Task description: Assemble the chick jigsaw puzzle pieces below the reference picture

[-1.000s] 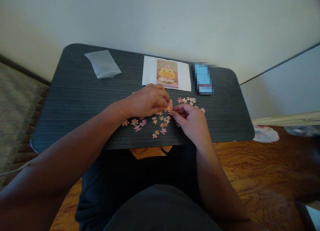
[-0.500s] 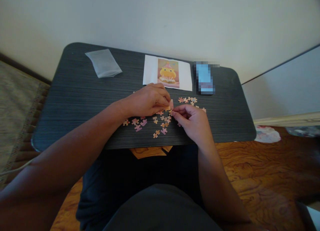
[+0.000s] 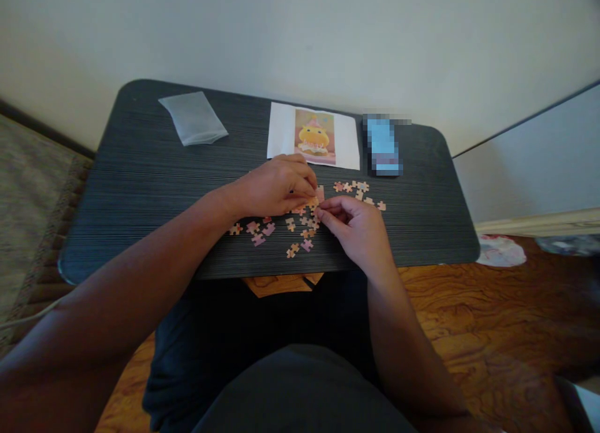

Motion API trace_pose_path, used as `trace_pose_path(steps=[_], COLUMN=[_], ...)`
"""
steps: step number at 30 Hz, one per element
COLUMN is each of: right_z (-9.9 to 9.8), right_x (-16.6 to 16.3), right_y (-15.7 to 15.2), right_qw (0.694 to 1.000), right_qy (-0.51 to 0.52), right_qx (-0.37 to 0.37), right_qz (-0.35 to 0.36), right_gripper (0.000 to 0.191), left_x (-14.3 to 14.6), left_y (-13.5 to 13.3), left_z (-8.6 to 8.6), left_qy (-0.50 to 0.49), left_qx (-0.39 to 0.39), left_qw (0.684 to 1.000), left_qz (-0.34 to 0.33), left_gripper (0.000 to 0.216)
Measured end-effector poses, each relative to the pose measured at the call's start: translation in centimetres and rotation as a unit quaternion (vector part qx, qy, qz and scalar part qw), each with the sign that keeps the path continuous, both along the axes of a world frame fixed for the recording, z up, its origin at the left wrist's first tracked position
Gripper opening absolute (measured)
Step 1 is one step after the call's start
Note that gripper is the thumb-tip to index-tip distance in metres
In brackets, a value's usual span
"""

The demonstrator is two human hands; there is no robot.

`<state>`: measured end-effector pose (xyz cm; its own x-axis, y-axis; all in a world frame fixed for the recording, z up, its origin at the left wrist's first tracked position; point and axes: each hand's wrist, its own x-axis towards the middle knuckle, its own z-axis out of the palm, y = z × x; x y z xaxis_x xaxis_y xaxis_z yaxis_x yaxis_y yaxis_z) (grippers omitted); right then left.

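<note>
My left hand (image 3: 280,184) rests palm down, its fingers bent and closed at the edge of several joined jigsaw puzzle pieces, part of which it hides. A pink puzzle piece (image 3: 320,194) shows between my two hands. From the other side, my right hand (image 3: 357,225) pinches a small orange puzzle piece (image 3: 314,212) between thumb and forefinger, against the joined group. Loose puzzle pieces (image 3: 293,251) lie just below the hands. More pink and orange pieces (image 3: 259,230) are scattered under my left wrist, and another cluster (image 3: 350,187) lies beyond my right hand.
Behind the hands lies a white sheet (image 3: 281,130) printed with a yellow cartoon figure. A clear plastic bag (image 3: 193,118) is at the table's back left, a pixelated phone (image 3: 383,145) at the back right. The dark table (image 3: 140,189) stands against a pale wall.
My right hand has shifted slightly left, bringing the pinched puzzle piece closer against the joined pieces. My left hand stays nearly in place.
</note>
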<state>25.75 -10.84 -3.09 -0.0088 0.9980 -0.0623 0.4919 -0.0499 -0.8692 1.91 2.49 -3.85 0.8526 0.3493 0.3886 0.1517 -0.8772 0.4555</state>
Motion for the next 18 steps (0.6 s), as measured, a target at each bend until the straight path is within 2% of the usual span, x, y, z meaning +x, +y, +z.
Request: trace_pose_path(steps=[18], right_z=[-0.13], right_x=[-0.24], right_y=[0.11], right_qw=[0.998], right_qy=[-0.059], right_qx=[0.017], right_qz=[0.011], right_gripper=[0.005], left_x=[0.01], left_y=[-0.13], left_z=[0.23], left_qy=[0.004], left_qx=[-0.023], left_qw=[1.000], left_qz=[-0.005], left_gripper=[0.025])
